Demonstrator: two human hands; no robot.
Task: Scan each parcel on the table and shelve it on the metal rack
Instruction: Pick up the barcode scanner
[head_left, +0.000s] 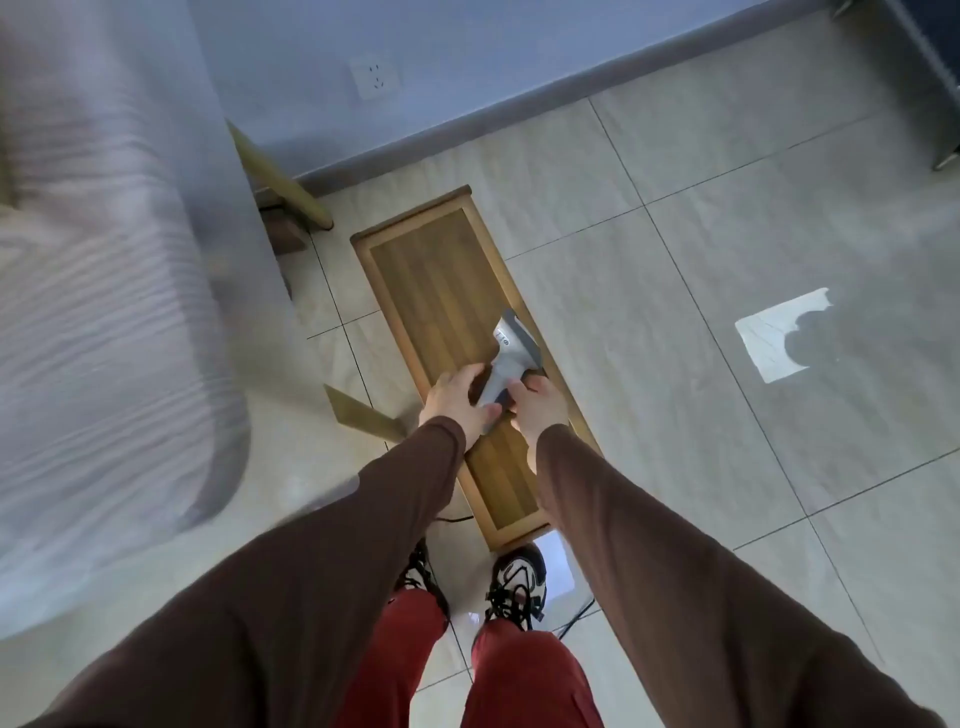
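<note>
both your hands, left hand (457, 402) and right hand (540, 410), clamped on scanner (506, 358) over wooden bench (447, 280); no parcel, rack visible; scanning, shelving apparently still ahead.

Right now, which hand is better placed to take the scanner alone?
Probably the left hand: its fingers and thumb wrap the grey scanner handle above the wooden bench. The right hand only pinches the handle's side.
</note>
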